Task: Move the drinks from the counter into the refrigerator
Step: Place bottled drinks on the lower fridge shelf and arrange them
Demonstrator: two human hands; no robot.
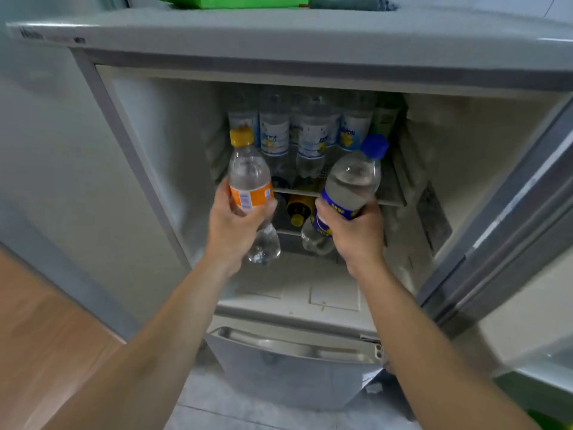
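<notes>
My left hand (231, 226) grips a clear bottle with an orange cap and orange label (249, 178) around its middle. A clear bottle with a blue cap and blue label (352, 181) is held by my right hand (356, 234). Both bottles are raised in front of the open refrigerator (161, 144), just before its wire shelf (392, 193). On that shelf stand several clear bottles with pale labels (311, 141). Beneath the shelf lies a dark bottle with a yellow cap (298, 209), partly hidden by my hands.
The refrigerator door (508, 218) stands open at the right. A lower drawer front (291, 367) juts out below the compartment. A green box (232, 0) and a grey cloth (353, 2) lie on top of the refrigerator. A wooden floor (40, 330) shows at the left.
</notes>
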